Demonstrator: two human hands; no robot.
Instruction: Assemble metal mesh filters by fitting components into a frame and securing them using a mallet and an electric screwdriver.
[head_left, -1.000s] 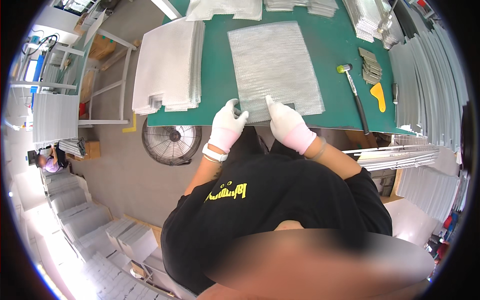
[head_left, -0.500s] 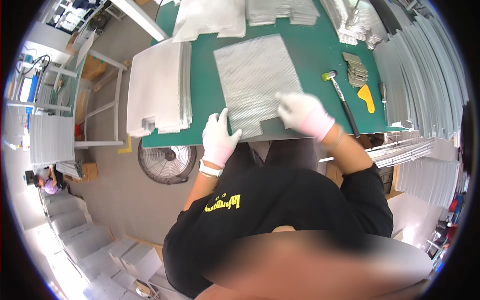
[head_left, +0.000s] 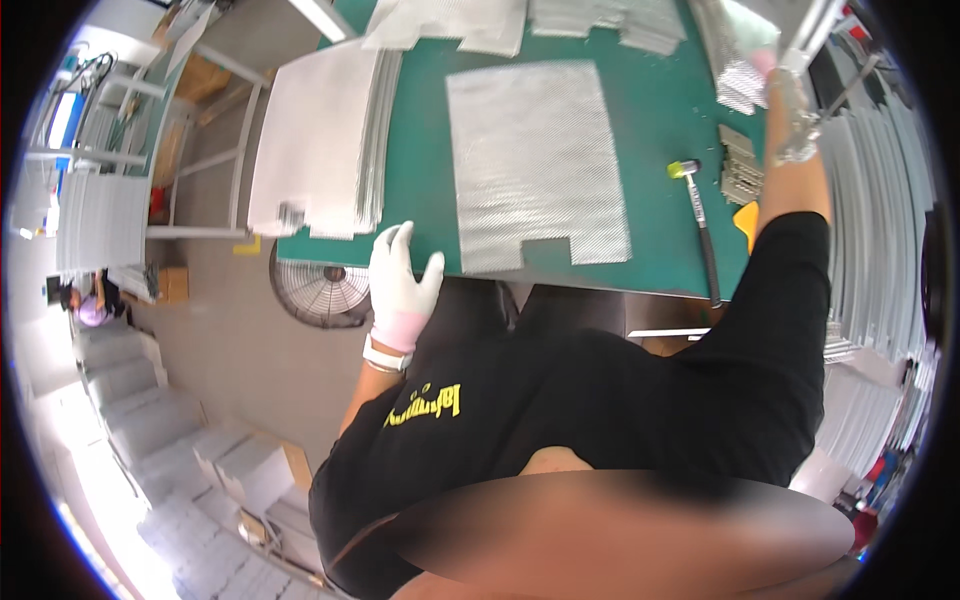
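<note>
A silver, finely textured sheet [head_left: 540, 165] with a square notch in its near edge lies flat on the green table [head_left: 420, 170]. My left hand [head_left: 400, 275], in a white glove with a pink cuff, hovers at the near table edge left of the sheet, fingers spread and nothing in them. My right arm stretches to the far right, where the pink cuff of my right hand [head_left: 765, 63] shows beside a stack of silver sheets [head_left: 738, 85]. The fingers of that hand are hidden.
A stack of pale notched sheets [head_left: 315, 140] stands on the left. More silver sheets [head_left: 445, 22] lie at the back. A mallet [head_left: 700, 215], a yellow scraper [head_left: 745, 222] and small metal plates [head_left: 740, 170] sit on the right. A floor fan [head_left: 325, 290] is below the table's left edge.
My right hand has left the sheet and reached out to the far right stack. My left hand has drawn back leftward from the sheet, which now lies straighter.
</note>
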